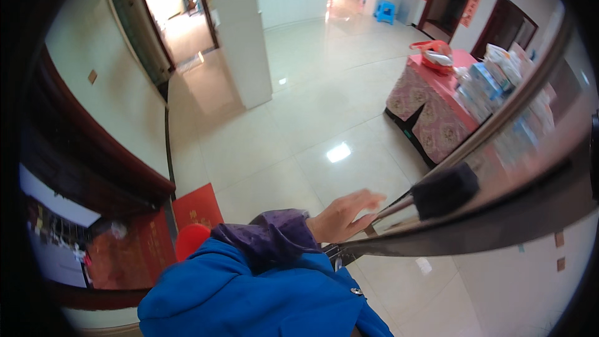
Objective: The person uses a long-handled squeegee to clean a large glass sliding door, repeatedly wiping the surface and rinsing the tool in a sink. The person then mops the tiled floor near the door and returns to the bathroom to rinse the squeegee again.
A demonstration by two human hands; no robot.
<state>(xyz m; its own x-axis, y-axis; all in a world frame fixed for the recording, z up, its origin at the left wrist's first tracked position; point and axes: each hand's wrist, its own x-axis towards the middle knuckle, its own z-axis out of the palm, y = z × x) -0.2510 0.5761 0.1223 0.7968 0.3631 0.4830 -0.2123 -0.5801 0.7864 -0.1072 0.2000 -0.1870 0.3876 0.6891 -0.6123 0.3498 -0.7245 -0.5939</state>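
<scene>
My left hand (346, 216), in a purple sleeve, reaches to the right with its fingers apart and holds nothing. The fingertips are close to the edge of a dark-framed glass door (398, 242); whether they touch it I cannot tell. Just beyond them, a blurred black, padded-looking thing (445, 192) is at the door, perhaps around its handle. My right hand is out of view. A blue garment (252, 302) fills the bottom of the picture.
Red mats (199, 207) lie at a dark wooden doorway on the left. A pink-covered table (433, 117) at right bears a red bag (437, 54) and plastic-wrapped packages (486, 79). A white pillar (241, 32) and a blue stool (385, 12) stand farther off on the tiles.
</scene>
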